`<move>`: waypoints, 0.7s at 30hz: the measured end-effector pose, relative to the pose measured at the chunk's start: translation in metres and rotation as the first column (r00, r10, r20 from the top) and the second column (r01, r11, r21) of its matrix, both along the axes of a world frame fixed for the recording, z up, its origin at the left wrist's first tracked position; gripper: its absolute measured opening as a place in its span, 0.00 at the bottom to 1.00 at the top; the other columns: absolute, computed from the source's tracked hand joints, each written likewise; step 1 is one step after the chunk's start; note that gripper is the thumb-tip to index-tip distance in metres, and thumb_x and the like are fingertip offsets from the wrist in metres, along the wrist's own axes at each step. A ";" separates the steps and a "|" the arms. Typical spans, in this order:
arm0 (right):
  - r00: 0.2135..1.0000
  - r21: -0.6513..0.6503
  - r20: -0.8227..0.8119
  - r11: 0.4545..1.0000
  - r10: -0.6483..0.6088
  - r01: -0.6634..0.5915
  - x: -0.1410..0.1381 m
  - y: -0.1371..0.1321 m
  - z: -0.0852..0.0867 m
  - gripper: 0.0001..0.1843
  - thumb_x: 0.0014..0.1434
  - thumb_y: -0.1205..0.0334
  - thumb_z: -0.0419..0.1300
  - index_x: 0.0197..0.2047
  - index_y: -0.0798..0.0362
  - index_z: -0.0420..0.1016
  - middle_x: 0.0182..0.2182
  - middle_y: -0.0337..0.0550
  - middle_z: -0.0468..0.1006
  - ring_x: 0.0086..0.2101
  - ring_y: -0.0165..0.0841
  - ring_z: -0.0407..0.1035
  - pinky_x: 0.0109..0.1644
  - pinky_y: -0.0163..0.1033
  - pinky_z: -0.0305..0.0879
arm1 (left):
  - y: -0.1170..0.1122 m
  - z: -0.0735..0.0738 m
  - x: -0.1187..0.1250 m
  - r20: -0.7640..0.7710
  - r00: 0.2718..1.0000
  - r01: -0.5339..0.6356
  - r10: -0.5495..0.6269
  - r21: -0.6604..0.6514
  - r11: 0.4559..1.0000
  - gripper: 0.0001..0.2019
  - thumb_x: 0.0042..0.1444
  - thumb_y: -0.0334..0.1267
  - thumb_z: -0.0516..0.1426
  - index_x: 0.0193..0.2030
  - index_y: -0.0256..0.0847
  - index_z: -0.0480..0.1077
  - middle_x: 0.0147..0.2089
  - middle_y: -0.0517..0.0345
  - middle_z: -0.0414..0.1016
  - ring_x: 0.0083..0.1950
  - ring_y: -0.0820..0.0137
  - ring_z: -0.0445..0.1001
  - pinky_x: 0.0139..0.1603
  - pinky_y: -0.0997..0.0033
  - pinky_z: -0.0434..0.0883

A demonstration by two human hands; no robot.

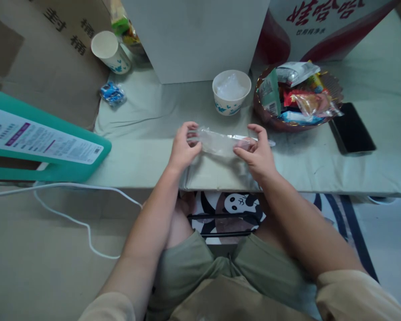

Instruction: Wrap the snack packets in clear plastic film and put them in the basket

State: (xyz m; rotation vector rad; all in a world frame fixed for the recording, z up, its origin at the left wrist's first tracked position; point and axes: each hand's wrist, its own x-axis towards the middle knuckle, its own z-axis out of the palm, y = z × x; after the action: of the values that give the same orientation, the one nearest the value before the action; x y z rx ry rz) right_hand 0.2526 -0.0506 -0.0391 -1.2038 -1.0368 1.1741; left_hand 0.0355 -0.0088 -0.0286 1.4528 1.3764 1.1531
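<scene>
A clear, crinkled plastic wrapper stretches between my two hands, just above the cloth-covered table. My left hand is closed at its left end, thumb and fingers curled toward each other. Around the right end, my right hand pinches the plastic between thumb and fingers. A slim whitish tip sticks out past the right fingers; what it belongs to is hidden. Straight ahead stands a paper bowl with blue print and crumpled clear plastic inside.
Right of the paper bowl sits a brown glass bowl of packaged snacks, beside a black phone. At left are a paper cup, a small blue packet and a large green-framed object. White boxes stand behind; a white cable hangs at the table's front edge.
</scene>
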 end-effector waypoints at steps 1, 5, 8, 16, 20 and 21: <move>1.000 -0.002 -0.011 1.000 -0.027 0.027 -0.002 0.000 0.000 0.25 0.42 0.56 0.70 0.43 0.44 0.66 0.28 0.32 0.71 0.28 0.31 0.64 0.35 0.38 0.61 | -0.002 0.000 0.003 -0.039 0.993 -0.111 0.115 0.094 0.989 0.17 0.46 0.26 0.62 0.43 0.44 0.70 0.47 0.57 0.72 0.44 0.72 0.73 0.44 0.74 0.71; 0.992 0.060 0.121 0.997 -0.045 0.038 -0.007 -0.002 0.003 0.16 0.49 0.53 0.67 0.30 0.48 0.63 0.31 0.36 0.72 0.31 0.30 0.63 0.38 0.39 0.61 | -0.019 0.006 0.022 -0.138 0.979 -0.111 0.147 0.241 0.964 0.08 0.54 0.32 0.62 0.40 0.44 0.71 0.45 0.55 0.73 0.50 0.66 0.73 0.56 0.68 0.71; 0.998 0.121 0.053 0.992 0.035 -0.042 -0.011 -0.007 0.006 0.16 0.50 0.53 0.68 0.27 0.49 0.63 0.38 0.40 0.77 0.38 0.34 0.69 0.47 0.41 0.65 | -0.029 0.006 0.039 0.051 0.985 0.162 -0.165 0.059 0.985 0.18 0.54 0.42 0.65 0.51 0.43 0.72 0.57 0.49 0.75 0.59 0.62 0.74 0.59 0.65 0.72; 0.918 -0.119 -0.359 0.968 0.167 -0.222 -0.011 -0.008 0.014 0.18 0.55 0.42 0.59 0.39 0.46 0.73 0.43 0.43 0.82 0.44 0.38 0.75 0.51 0.46 0.69 | -0.010 -0.012 0.038 0.349 0.921 0.206 -0.171 -0.065 0.976 0.24 0.46 0.58 0.70 0.40 0.40 0.78 0.40 0.56 0.80 0.42 0.69 0.77 0.48 0.70 0.72; 0.996 -0.184 -0.062 0.980 0.065 -0.076 -0.002 0.000 0.008 0.15 0.56 0.45 0.58 0.36 0.48 0.72 0.41 0.42 0.82 0.43 0.37 0.75 0.50 0.44 0.67 | 0.000 -0.011 0.016 0.148 0.971 -0.201 0.188 0.075 0.977 0.18 0.46 0.48 0.71 0.37 0.40 0.74 0.34 0.61 0.76 0.35 0.73 0.72 0.39 0.74 0.68; 0.996 -0.175 -0.014 0.980 0.090 -0.091 0.000 0.001 0.007 0.14 0.57 0.46 0.57 0.36 0.48 0.72 0.39 0.42 0.81 0.42 0.37 0.75 0.49 0.43 0.67 | 0.002 -0.006 0.013 0.102 0.961 -0.269 0.259 0.106 0.957 0.15 0.47 0.44 0.70 0.36 0.40 0.72 0.32 0.62 0.74 0.33 0.73 0.71 0.38 0.75 0.67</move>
State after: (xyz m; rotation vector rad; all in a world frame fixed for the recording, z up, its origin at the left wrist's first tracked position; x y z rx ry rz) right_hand 0.2526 -0.0496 -0.0318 -1.3000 -1.0081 1.3625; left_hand 0.0484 -0.0071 -0.0344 1.3089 1.4946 1.4729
